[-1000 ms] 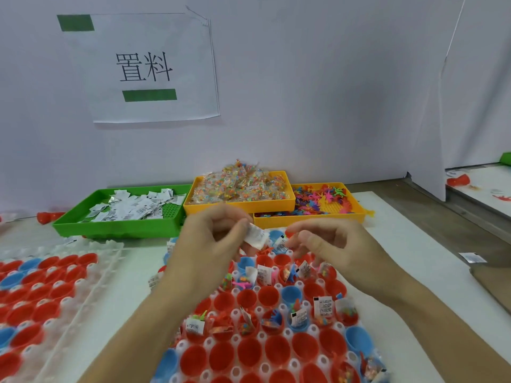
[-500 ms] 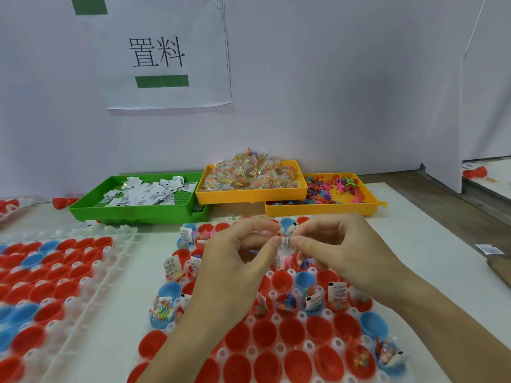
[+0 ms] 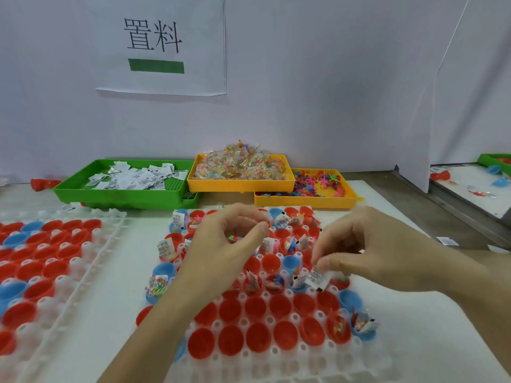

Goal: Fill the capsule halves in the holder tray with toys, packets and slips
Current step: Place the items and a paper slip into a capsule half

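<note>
Both hands hover over the white holder tray that lies on the counter in front of the person. The right hand reaches down toward the tray's middle rows, its thumb and forefinger pinching a white printed slip just above a capsule half. The left hand is held a little higher and farther back, its fingers curled inward with thumb and forefinger tips close together; something small and colourful shows inside the curl, but I cannot tell what it is or whether it is gripped.

The tray holds red and blue capsule halves. The far rows already carry slips, toys and packets, while the nearer rows of red halves show bare insides. At the tray's right edge, a blue half holds a packet.

Behind the tray, a green bin holds loose white slips, a yellow bin is heaped with clear packets of coloured bits, and a second yellow bin beside it contains small bright toys. To the left lies another holder tray with red and blue halves. On the wall hangs a paper sign with 2 black characters and a green bar.
</note>
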